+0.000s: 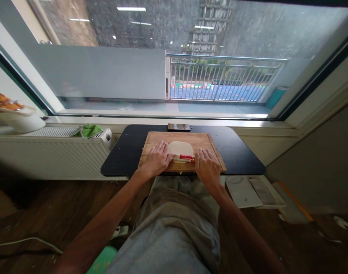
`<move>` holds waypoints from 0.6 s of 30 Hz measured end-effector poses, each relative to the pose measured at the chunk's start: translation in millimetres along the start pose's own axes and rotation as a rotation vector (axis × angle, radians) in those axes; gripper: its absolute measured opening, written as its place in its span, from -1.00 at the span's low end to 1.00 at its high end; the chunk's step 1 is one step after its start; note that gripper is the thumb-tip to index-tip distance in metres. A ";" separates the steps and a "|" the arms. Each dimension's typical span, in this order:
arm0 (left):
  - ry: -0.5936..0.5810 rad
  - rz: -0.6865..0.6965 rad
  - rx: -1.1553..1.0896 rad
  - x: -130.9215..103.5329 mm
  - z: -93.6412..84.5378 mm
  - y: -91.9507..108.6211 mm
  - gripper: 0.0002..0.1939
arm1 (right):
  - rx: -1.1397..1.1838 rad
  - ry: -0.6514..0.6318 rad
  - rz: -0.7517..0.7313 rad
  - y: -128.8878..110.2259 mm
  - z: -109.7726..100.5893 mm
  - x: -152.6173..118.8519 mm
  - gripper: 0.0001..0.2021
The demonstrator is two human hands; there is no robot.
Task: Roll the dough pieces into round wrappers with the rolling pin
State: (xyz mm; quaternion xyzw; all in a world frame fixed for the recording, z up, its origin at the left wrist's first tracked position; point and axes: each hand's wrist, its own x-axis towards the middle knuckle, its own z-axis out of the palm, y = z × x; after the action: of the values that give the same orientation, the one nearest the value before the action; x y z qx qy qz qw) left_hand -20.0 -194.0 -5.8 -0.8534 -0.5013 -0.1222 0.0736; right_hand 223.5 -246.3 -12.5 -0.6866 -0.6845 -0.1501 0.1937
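A flattened pale sheet of dough (180, 147) lies on a wooden cutting board (156, 137). Across its near edge runs a slim rolling pin (183, 158) with a red and white label around its middle. My left hand (158, 158) covers the pin's left end, fingers pointing forward over the board. At the right end, my right hand (207, 163) rests over the pin with its fingers bent forward. Both palms face down, and they hide the pin's ends.
The board sits on a small black table (245, 158) by a window. A phone-like flat object (178, 127) lies at the table's back edge. To the left stands a radiator (62, 158) with a green cloth (90, 130) on it. White panels (243, 192) lie low at the right.
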 end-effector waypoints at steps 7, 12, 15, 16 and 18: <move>-0.006 0.046 -0.015 -11.6 -4.6 -0.3 -0.25 | 0.077 0.084 -0.006 2.6 5.2 -10.2 -0.43; -0.006 0.028 -0.047 -12.3 -8.3 1.5 -0.25 | 0.120 0.082 0.014 1.1 2.9 -15.7 -0.42; 0.000 0.009 -0.048 -14.5 -8.5 4.0 -0.26 | 0.136 0.074 0.022 0.9 1.8 -18.4 -0.42; 0.003 0.002 -0.048 -15.5 -8.0 4.7 -0.26 | 0.139 0.074 0.024 1.1 1.8 -19.1 -0.42; 0.012 -0.008 -0.051 -17.4 -5.9 5.5 -0.25 | 0.144 0.078 0.027 1.7 2.3 -20.1 -0.42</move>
State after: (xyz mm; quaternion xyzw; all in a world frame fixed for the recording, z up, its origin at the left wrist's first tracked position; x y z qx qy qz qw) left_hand -24.1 -212.7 -5.1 -0.8523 -0.5009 -0.1404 0.0544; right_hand 224.7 -262.9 -24.2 -0.6736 -0.6763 -0.1245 0.2711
